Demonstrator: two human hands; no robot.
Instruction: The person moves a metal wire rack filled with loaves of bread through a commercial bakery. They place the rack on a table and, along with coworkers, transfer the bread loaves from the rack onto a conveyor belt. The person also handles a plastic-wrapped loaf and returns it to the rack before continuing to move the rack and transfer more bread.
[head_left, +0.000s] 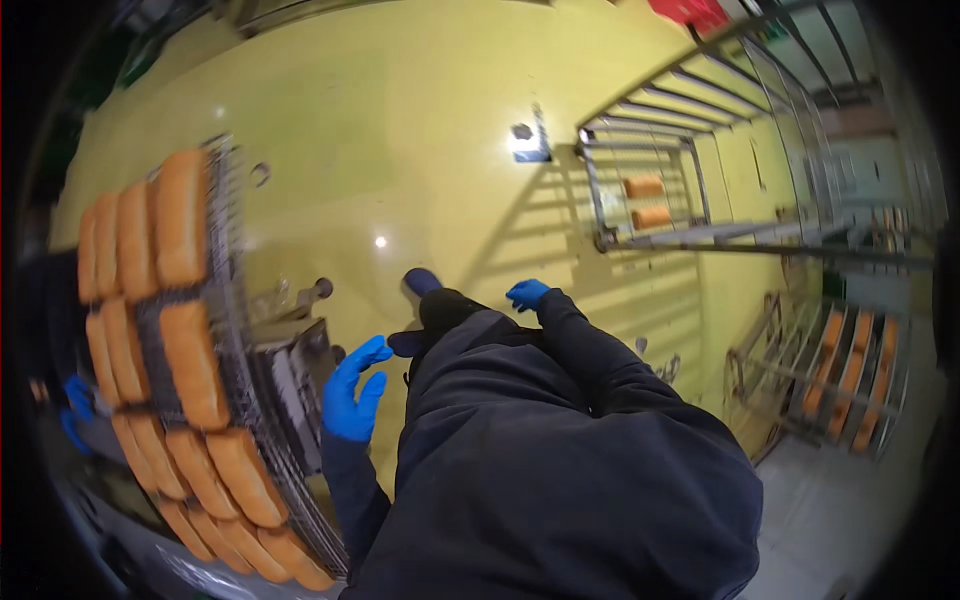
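My left hand (352, 390), in a blue glove, is held beside my body with the thumb apart from the fingers and nothing in it. Nearest to it is a wire rack (247, 375) bearing rows of golden-brown bread loaves (193, 364); a gap separates hand and rack. On my other side, my right hand (529, 294), also blue-gloved, hangs over the yellow floor with loosely bent fingers. No object shows in it, and it touches nothing.
A tall metal rack trolley (600, 187) stands ahead to the right, with two loaves (646, 202) seen through its bars. Another rack (780, 375) with loaves is at right. Beyond the left loaves are a co-worker's blue-gloved hands (77, 397). A floor fitting (531, 142) lies ahead.
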